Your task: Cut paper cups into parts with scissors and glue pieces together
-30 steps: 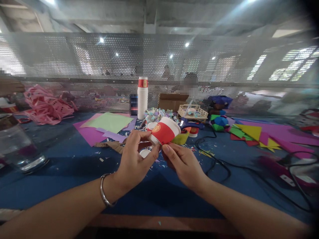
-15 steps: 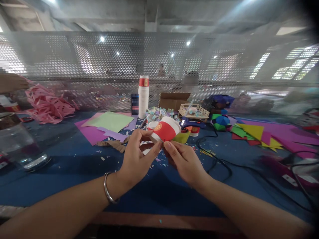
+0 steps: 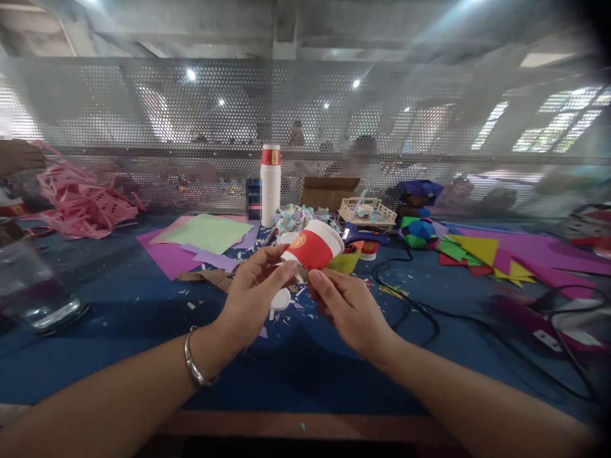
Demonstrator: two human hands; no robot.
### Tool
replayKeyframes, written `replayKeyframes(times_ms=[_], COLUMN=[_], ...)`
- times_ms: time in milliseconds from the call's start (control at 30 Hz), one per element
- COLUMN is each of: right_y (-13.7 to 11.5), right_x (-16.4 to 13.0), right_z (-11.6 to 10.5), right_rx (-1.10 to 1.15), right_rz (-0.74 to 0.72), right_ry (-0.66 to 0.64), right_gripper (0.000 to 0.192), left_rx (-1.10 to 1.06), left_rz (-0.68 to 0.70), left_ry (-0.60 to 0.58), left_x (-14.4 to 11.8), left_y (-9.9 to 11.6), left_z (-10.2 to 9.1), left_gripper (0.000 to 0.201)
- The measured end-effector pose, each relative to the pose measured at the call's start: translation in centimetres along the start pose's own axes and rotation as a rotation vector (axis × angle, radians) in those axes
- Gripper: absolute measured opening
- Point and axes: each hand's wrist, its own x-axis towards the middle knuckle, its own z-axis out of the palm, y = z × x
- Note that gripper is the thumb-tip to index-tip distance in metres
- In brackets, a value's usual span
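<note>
A red and white paper cup (image 3: 314,247) is held tilted above the blue table, its mouth pointing up and to the right. My left hand (image 3: 252,299) pinches the cup's base from the left with thumb and fingers. My right hand (image 3: 350,309) grips the base from the right and below. A silver bangle (image 3: 192,369) circles my left wrist. A small white disc (image 3: 280,299) lies on the table just under my hands, among paper scraps.
A stack of paper cups (image 3: 270,184) stands at the back. Green and purple paper sheets (image 3: 205,235) lie left of centre, coloured triangles (image 3: 482,251) to the right. Black cables (image 3: 420,312) loop right of my hands. A glass jar (image 3: 28,286) sits at far left, pink cutouts (image 3: 81,203) behind it.
My left hand's fingers have closed lower on the cup's base, uncovering the white disc on the table. The cup has barely shifted.
</note>
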Motion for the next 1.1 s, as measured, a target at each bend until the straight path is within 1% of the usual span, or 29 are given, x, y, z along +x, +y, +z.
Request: replayKeyframes(times_ms=[133,300,433,633,733,967,1100], right_y=[0.03,0.13,0.42,0.69,0.51,0.25,0.34], right_x=[-0.09,0.06,0.09,0.11,0.16,-0.03,0.01], right_z=[-0.05,0.05,0.19,0.33,0.31,0.15,0.2], right_rx=[-0.027,-0.024,0.015,0.044,0.03,-0.001,-0.002], right_rz=[-0.005,0.0,0.011,0.029,0.02,-0.008,-0.015], right_ry=[-0.004,-0.007,-0.007,-0.01,-0.008,-0.002,-0.003], right_gripper=[0.051,0.051,0.05,0.051,0.051,0.049,0.05], left_rx=[-0.008,-0.003,0.056,0.116,0.134,0.255,0.332], left_rz=[-0.006,-0.03,-0.032,0.033,0.06,0.24,0.276], left_ry=[0.011,0.046,0.057,0.046,0.041,0.076,0.102], left_x=[-0.31,-0.56,-0.62,-0.61,-0.58,-0.78,-0.78], left_y=[-0.15,-0.31,-0.24,-0.64,-0.66,0.08,0.12], left_z=[0.05,0.34,0.41,0.26,0.24,0.59,0.61], left_gripper=[0.034,0.04,0.041,0.034,0.035,0.039,0.037])
